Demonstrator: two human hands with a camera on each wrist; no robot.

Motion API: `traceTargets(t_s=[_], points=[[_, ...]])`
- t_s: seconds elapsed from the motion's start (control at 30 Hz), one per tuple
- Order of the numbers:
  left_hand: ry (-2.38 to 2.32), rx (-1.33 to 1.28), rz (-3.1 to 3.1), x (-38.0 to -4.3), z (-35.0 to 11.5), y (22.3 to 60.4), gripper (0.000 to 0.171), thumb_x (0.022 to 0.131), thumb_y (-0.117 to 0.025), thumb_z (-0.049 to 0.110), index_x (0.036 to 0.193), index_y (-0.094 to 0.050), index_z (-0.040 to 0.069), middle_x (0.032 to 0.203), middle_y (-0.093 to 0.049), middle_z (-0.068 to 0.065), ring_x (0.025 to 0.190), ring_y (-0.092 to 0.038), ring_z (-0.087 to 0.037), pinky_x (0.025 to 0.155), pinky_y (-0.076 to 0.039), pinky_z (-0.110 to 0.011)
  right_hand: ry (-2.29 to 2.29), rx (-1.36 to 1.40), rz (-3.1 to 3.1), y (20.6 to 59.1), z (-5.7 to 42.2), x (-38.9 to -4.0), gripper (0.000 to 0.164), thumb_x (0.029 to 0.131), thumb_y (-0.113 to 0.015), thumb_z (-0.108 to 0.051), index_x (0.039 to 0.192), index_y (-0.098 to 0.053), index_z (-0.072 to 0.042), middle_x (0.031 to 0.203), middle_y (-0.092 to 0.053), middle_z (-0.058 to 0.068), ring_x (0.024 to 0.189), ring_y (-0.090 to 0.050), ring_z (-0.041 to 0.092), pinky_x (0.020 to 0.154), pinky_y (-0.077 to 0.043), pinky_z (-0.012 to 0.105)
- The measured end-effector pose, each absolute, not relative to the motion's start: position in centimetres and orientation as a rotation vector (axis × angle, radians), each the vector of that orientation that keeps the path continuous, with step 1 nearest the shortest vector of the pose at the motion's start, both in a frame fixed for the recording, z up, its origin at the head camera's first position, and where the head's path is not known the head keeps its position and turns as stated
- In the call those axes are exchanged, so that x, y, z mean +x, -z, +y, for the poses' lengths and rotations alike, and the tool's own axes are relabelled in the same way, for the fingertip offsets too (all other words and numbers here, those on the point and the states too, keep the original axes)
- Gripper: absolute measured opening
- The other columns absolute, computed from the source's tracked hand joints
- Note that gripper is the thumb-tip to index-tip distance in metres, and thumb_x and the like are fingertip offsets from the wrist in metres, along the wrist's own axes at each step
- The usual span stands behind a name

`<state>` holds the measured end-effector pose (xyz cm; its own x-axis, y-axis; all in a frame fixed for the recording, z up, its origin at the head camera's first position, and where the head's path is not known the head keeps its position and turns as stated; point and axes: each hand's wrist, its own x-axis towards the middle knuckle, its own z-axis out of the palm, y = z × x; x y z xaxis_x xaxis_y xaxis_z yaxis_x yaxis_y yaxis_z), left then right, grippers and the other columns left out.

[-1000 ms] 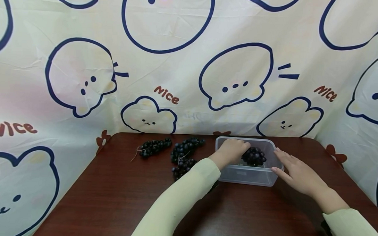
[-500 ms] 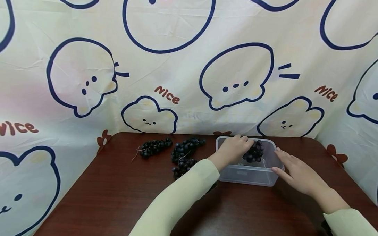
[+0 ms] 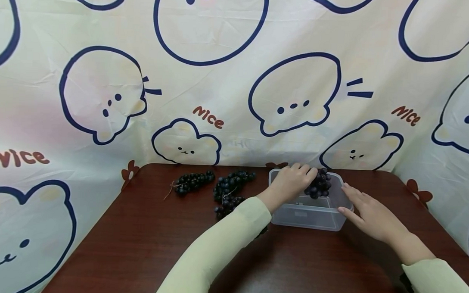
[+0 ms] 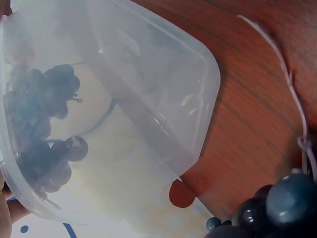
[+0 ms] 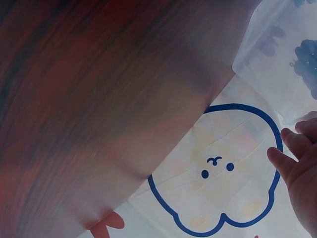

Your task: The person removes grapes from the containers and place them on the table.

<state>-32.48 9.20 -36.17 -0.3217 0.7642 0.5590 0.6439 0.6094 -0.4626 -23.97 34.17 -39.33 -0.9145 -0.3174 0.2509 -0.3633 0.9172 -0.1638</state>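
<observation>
My left hand [image 3: 289, 183] grips a bunch of dark purple grapes [image 3: 319, 185] at the far side of a clear plastic container [image 3: 307, 218]. The bunch hangs above the container's floor, near its back rim. Through the cloudy wall, the left wrist view shows the hanging grapes [image 4: 37, 114]. At the container's right end my right hand [image 3: 375, 220] rests against the rim, its fingers extended and the thumb near the front corner. The right wrist view catches part of that hand [image 5: 304, 178] beside the container wall [image 5: 267, 69]. My left fingertips are hidden behind the grapes.
Left of the container, several dark grape bunches lie on the brown wooden table [image 3: 138, 246]: one with a bare stem [image 3: 194, 182], others [image 3: 233, 183] closer to my left forearm. A cartoon-printed cloth [image 3: 236, 86] hangs behind the table's back edge.
The grape bunch has risen off the container floor and shifted toward the back rim, my left hand lifting slightly with it. My right hand has stayed at the container's right end.
</observation>
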Motion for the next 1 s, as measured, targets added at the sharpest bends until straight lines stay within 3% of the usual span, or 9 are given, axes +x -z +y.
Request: traceTargets(t_s=[0.33,0.67,1.0], points=[[-0.178,-1.101,-1.936,-32.7,9.0,35.9,0.020,0.102,-0.051,0.015,0.116,-0.065,0.014,0.099,-0.066,0.001,0.082,-0.065,-0.013,0.069,-0.054,-0.028,-0.308,0.515,-2.855,39.2,34.1,-23.9,0.073,0.096,-0.059,-0.043,0.146,-0.037,0.005,0.148,-0.034,0.028,0.129,-0.039,0.049,0.099,-0.032,0.065],[-0.230,-1.082,-1.820,-32.7,8.6,35.4,0.026,0.105,-0.040,0.013,0.112,-0.065,0.014,0.095,-0.065,0.002,0.075,-0.061,-0.012,0.062,-0.049,-0.025,-0.312,0.523,-2.842,39.1,34.1,-23.8,0.072,0.095,-0.059,-0.044,0.145,-0.038,0.004,0.148,-0.035,0.028,0.129,-0.039,0.049,0.099,-0.033,0.065],[-0.257,-1.059,-1.737,-32.4,8.2,34.5,0.032,0.106,-0.036,0.012,0.116,-0.066,0.015,0.106,-0.066,0.001,0.087,-0.064,-0.014,0.075,-0.053,-0.028,-0.306,0.518,-2.864,39.1,34.1,-23.8,0.074,0.095,-0.059,-0.044,0.146,-0.037,0.005,0.149,-0.034,0.028,0.130,-0.038,0.049,0.100,-0.032,0.065]])
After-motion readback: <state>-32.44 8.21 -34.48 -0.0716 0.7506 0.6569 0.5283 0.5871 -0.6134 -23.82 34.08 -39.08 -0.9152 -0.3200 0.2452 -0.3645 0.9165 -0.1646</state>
